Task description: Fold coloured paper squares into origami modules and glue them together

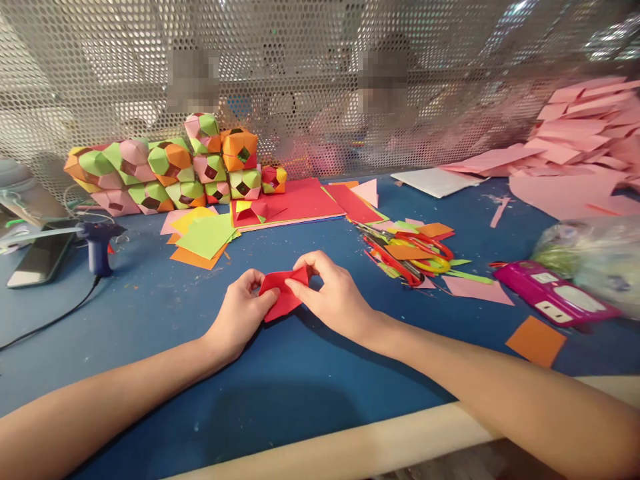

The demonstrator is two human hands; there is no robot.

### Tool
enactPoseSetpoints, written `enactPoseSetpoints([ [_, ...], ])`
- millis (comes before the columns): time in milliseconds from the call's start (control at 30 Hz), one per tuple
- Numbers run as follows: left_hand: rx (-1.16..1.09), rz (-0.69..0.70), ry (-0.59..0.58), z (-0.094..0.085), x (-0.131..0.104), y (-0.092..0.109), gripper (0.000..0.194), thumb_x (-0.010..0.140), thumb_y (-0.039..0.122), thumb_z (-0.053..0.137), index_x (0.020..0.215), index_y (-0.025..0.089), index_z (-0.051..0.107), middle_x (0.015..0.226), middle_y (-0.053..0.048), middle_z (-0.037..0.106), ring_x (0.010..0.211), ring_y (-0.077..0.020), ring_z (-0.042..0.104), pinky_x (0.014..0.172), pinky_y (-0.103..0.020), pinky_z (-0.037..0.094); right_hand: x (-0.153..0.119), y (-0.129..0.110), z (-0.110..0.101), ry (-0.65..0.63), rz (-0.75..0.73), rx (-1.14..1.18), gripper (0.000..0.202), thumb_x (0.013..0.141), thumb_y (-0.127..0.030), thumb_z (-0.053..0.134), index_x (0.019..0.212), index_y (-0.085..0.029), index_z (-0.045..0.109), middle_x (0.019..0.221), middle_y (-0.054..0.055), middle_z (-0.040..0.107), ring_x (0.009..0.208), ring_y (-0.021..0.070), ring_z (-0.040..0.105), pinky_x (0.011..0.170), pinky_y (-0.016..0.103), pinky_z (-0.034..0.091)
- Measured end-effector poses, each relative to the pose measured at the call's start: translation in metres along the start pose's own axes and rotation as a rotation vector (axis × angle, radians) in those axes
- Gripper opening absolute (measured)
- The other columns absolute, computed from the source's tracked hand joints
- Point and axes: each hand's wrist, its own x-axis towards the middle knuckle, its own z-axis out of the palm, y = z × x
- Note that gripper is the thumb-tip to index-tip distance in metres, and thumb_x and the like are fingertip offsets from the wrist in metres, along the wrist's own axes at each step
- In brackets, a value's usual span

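Note:
A small piece of red paper [283, 300], partly folded, is held between both hands just over the blue table. My left hand [243, 308] pinches its left side, thumb on top and fingers curled behind. At the upper right corner my right hand [333, 293] grips the same paper between thumb and forefinger. Behind the hands lie square sheets of green paper [206, 233] with orange and yellow ones. Stacked folded-paper balls [170, 160] in green, pink and orange stand farther back, near larger red sheets [295, 200].
Scissors with red and yellow handles [425, 257] lie among scraps. A glue gun [97, 247] with a cord and a phone [43, 253] are at left. On the right are a purple power strip [555, 293], an orange square [537, 341] and piled pink paper [585, 127]. Perforated metal [300, 40] borders the back.

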Motion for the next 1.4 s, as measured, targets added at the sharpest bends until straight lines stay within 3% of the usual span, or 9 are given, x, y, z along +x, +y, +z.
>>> enactPoseSetpoints([
  [200, -0.027, 0.006, -0.041, 0.001, -0.002, 0.003, 0.01, 0.073, 0.026, 0.057, 0.077, 0.017, 0.054, 0.068, 0.003, 0.057, 0.061, -0.0107, 0.052, 0.054, -0.02, 0.039, 0.0, 0.0, -0.001, -0.041, -0.219, 0.044, 0.013, 0.081, -0.008, 0.045, 0.077, -0.021, 0.047, 0.077, 0.002, 0.051, 0.071, 0.0134, 0.051, 0.066, 0.027, 0.045],
  [333, -0.018, 0.017, -0.076, 0.0, -0.002, 0.003, 0.008, 0.074, 0.024, 0.054, 0.075, 0.017, 0.058, 0.066, 0.004, 0.056, 0.06, -0.0096, 0.05, 0.054, -0.019, 0.039, -0.001, -0.004, -0.004, -0.107, -0.235, 0.053, 0.011, 0.078, -0.011, 0.05, 0.084, -0.02, 0.052, 0.086, 0.005, 0.054, 0.082, 0.0169, 0.053, 0.077, 0.032, 0.046],
  [400, -0.018, 0.02, -0.071, 0.0, -0.001, 0.003, 0.008, 0.074, 0.024, 0.054, 0.074, 0.017, 0.058, 0.066, 0.004, 0.055, 0.06, -0.0094, 0.049, 0.054, -0.019, 0.038, -0.001, -0.007, -0.007, -0.154, -0.177, 0.119, 0.007, 0.083, -0.017, 0.048, 0.085, -0.019, 0.055, 0.089, 0.006, 0.055, 0.086, 0.0171, 0.054, 0.081, 0.032, 0.045],
  [500, -0.033, 0.0, -0.07, 0.001, -0.001, 0.002, 0.008, 0.076, 0.024, 0.054, 0.076, 0.017, 0.057, 0.068, 0.003, 0.057, 0.061, -0.01, 0.051, 0.055, -0.02, 0.039, 0.002, -0.008, -0.01, -0.168, 0.008, 0.24, 0.023, 0.092, -0.024, 0.038, 0.08, -0.018, 0.056, 0.084, 0.004, 0.057, 0.084, 0.0142, 0.055, 0.08, 0.028, 0.044],
  [633, -0.023, -0.005, -0.063, 0.001, -0.002, 0.001, 0.01, 0.076, 0.026, 0.054, 0.071, 0.017, 0.055, 0.064, 0.005, 0.053, 0.056, -0.0082, 0.046, 0.052, -0.019, 0.035, 0.006, -0.002, -0.006, -0.216, 0.264, 0.335, 0.011, 0.085, -0.028, 0.052, 0.083, -0.018, 0.057, 0.078, 0.0, 0.06, 0.072, 0.0118, 0.057, 0.067, 0.024, 0.047],
  [733, -0.002, 0.011, -0.073, 0.001, -0.003, 0.003, 0.011, 0.076, 0.025, 0.054, 0.068, 0.016, 0.054, 0.062, 0.005, 0.051, 0.055, -0.0075, 0.042, 0.051, -0.018, 0.034, 0.006, 0.003, -0.002, -0.271, 0.315, 0.368, 0.015, 0.081, -0.028, 0.056, 0.092, -0.016, 0.058, 0.084, 0.002, 0.064, 0.073, 0.0123, 0.059, 0.069, 0.025, 0.049],
  [1100, 0.071, -0.02, -0.08, 0.003, -0.002, 0.008, 0.014, 0.077, 0.029, 0.055, 0.077, 0.015, 0.06, 0.067, 0.002, 0.059, 0.06, -0.0102, 0.049, 0.054, -0.02, 0.036, 0.005, -0.001, -0.002, -0.168, 0.14, 0.147, 0.007, 0.081, -0.017, 0.054, 0.078, -0.017, 0.061, 0.077, 0.001, 0.062, 0.073, 0.0126, 0.057, 0.068, 0.024, 0.046],
  [1400, -0.044, -0.01, -0.124, 0.002, -0.002, 0.007, 0.011, 0.077, 0.022, 0.053, 0.078, 0.014, 0.061, 0.068, 0.002, 0.058, 0.062, -0.0102, 0.05, 0.057, -0.02, 0.038, 0.005, 0.001, -0.003, -0.116, 0.059, 0.085, 0.009, 0.08, -0.013, 0.054, 0.075, -0.017, 0.06, 0.073, 0.001, 0.063, 0.069, 0.0123, 0.058, 0.063, 0.023, 0.045],
])
